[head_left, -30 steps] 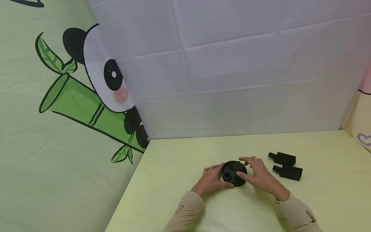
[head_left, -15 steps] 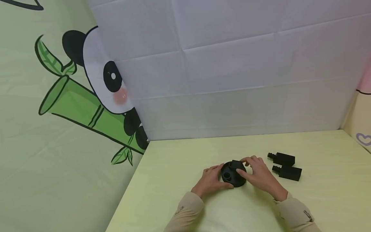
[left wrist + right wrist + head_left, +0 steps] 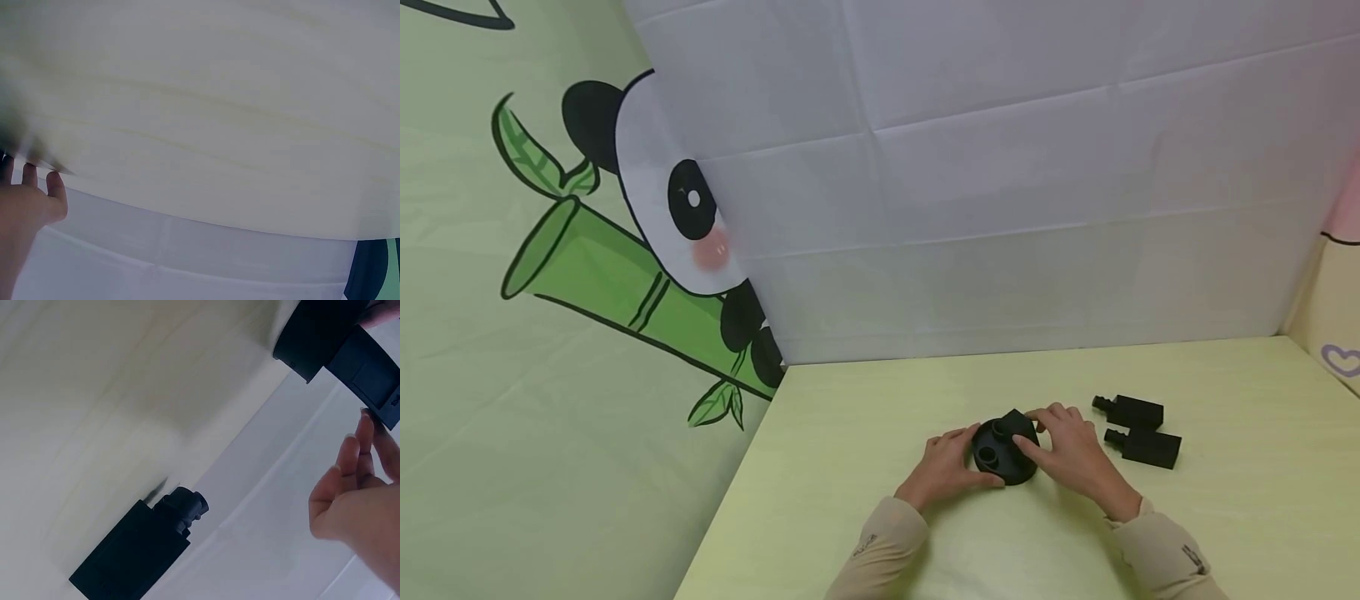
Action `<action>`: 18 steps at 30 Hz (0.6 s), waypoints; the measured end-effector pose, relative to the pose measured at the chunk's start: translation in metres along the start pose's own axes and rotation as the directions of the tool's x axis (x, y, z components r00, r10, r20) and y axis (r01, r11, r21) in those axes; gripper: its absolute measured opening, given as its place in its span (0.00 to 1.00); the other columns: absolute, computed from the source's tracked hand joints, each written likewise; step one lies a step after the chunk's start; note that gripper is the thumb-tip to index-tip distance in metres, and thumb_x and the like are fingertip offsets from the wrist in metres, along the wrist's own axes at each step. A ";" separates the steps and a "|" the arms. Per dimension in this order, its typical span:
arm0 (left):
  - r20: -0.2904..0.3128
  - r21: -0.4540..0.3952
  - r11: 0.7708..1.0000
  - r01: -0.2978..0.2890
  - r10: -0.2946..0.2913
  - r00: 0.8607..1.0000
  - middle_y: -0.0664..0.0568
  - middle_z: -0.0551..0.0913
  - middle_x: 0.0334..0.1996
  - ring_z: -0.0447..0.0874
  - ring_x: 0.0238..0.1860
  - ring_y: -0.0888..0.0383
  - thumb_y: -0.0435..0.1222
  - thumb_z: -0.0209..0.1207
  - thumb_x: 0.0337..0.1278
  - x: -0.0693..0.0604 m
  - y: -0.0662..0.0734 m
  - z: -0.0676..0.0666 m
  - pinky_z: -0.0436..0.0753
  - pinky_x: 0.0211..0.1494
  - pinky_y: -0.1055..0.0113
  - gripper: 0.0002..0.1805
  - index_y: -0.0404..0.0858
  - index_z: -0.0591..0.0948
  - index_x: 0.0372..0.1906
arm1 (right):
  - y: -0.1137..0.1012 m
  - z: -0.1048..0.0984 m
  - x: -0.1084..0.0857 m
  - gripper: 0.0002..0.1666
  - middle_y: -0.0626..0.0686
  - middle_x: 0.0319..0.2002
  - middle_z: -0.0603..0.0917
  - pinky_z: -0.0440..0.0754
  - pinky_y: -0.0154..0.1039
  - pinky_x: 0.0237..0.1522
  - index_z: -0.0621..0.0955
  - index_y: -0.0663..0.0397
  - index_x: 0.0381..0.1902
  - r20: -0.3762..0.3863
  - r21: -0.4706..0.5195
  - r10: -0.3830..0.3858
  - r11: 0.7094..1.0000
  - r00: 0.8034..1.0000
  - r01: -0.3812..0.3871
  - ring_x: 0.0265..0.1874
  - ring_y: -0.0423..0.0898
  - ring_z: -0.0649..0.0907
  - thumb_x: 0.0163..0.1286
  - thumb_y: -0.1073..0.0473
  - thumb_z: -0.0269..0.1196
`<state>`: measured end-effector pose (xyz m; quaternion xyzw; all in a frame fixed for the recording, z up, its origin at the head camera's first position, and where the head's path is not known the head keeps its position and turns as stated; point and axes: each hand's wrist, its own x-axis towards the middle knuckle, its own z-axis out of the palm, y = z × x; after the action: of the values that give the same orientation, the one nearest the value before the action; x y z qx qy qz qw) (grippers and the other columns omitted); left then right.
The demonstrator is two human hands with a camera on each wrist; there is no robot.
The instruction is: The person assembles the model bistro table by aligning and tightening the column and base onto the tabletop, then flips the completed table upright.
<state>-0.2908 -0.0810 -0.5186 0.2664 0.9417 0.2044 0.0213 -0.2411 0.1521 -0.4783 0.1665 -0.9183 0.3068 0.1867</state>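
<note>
In the head view, a round black base (image 3: 1011, 475) with raised ring-shaped sockets sits on the table. My left hand (image 3: 947, 462) holds its left side, thumb at the front edge and fingers behind. On the base's far right part stands a black rectangular block (image 3: 1018, 423), which my right hand (image 3: 1070, 450) pinches between thumb and fingers. In the right wrist view, the block (image 3: 370, 372) juts from the base (image 3: 315, 337), with fingertips of the right hand (image 3: 356, 506) at its end. The left wrist view catches only part of the left hand (image 3: 31, 203); the base is hidden there.
Two loose black blocks with narrow ribbed necks lie to the right of the right hand, one farther back (image 3: 1138, 412) and one nearer (image 3: 1152, 448). A pale yellow table (image 3: 850, 417) ends at a white cloth (image 3: 1000, 275) behind.
The block on the base has turned, so one corner now points away from me and more of it shows. My right fingers have shifted slightly with it; the left hand stays put.
</note>
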 end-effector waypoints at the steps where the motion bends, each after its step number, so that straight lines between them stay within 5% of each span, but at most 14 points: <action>1: 0.001 0.000 1.000 0.002 -0.002 1.000 0.51 0.78 0.68 0.70 0.71 0.52 0.63 0.72 0.53 0.000 0.000 0.000 0.65 0.71 0.54 0.53 0.41 0.68 0.78 | 0.000 0.001 0.000 0.21 0.52 0.36 0.77 0.70 0.54 0.39 0.84 0.61 0.50 -0.006 -0.012 0.011 1.000 1.000 -0.011 0.39 0.55 0.74 0.69 0.50 0.71; 5: 0.007 0.004 1.000 0.010 -0.010 1.000 0.50 0.77 0.69 0.70 0.71 0.51 0.63 0.71 0.53 0.000 0.000 0.000 0.65 0.71 0.54 0.53 0.40 0.67 0.78 | -0.002 0.000 0.000 0.23 0.53 0.35 0.76 0.69 0.58 0.42 0.84 0.59 0.47 -0.014 -0.032 0.052 0.998 0.999 -0.052 0.37 0.55 0.73 0.68 0.45 0.71; 11: 0.002 -0.006 1.000 0.002 -0.002 1.000 0.51 0.78 0.68 0.70 0.71 0.52 0.63 0.72 0.53 0.000 -0.001 0.000 0.65 0.71 0.54 0.53 0.42 0.68 0.78 | 0.002 -0.001 0.001 0.29 0.57 0.43 0.79 0.70 0.55 0.41 0.81 0.63 0.63 0.023 0.050 -0.003 0.999 1.000 0.001 0.41 0.56 0.73 0.71 0.51 0.69; 18: 0.006 -0.015 1.000 -0.002 0.002 1.000 0.51 0.77 0.68 0.70 0.71 0.51 0.63 0.72 0.53 -0.001 -0.002 0.000 0.65 0.71 0.54 0.53 0.42 0.67 0.79 | 0.003 0.000 -0.001 0.27 0.55 0.41 0.78 0.69 0.60 0.43 0.82 0.62 0.58 0.051 0.047 0.064 0.997 0.997 -0.066 0.42 0.58 0.74 0.71 0.48 0.69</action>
<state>-0.2910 -0.0834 -0.5191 0.2680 0.9398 0.2106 0.0259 -0.2417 0.1549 -0.4802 0.1487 -0.9199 0.3306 0.1496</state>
